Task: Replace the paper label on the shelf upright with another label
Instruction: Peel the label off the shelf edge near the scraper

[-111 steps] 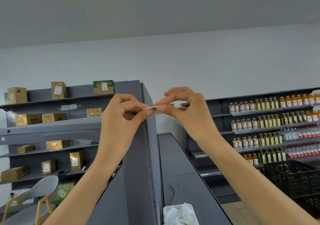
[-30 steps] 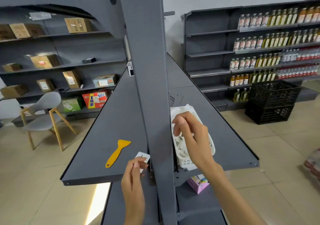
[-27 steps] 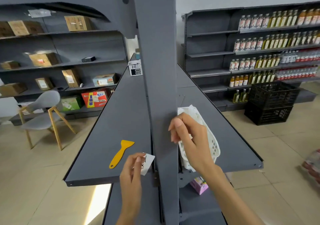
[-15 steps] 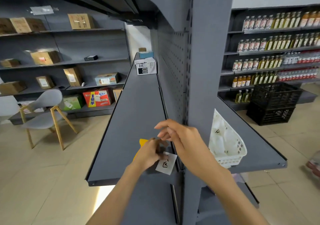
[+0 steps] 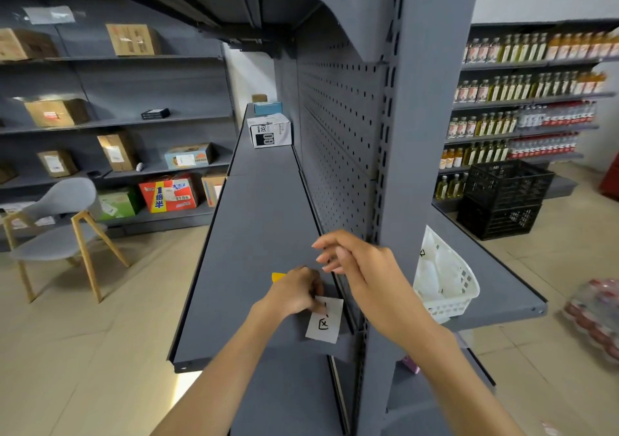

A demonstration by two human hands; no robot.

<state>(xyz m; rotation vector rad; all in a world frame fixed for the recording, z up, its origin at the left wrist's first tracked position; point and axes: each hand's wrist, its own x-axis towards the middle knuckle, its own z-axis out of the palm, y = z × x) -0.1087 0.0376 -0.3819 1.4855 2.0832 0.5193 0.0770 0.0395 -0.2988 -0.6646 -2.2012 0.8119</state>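
Storeroom with tiled floor [image 5: 83,352]: grey chair [image 5: 57,221] and boxed wall shelves [image 5: 117,120] at left. Centre, bare grey shelf [image 5: 261,234] against pegboard, yellow scraper [image 5: 278,276] mostly hidden. Left hand [image 5: 294,293] pinching paper label [image 5: 324,322] low over shelf; right hand [image 5: 360,264] spread, empty, beside shelf upright [image 5: 425,134]. White basket [image 5: 445,288], bottle racks [image 5: 522,107] at right.

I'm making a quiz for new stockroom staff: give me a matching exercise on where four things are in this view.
Things:
1. paper label
2. white basket
3. black crates
4. grey chair

Places:
A. on the floor, far left
B. pinched in the left hand
C. on the shelf right of the upright
D. stacked on the floor by the bottle shelves

Pairs: 1-B, 2-C, 3-D, 4-A
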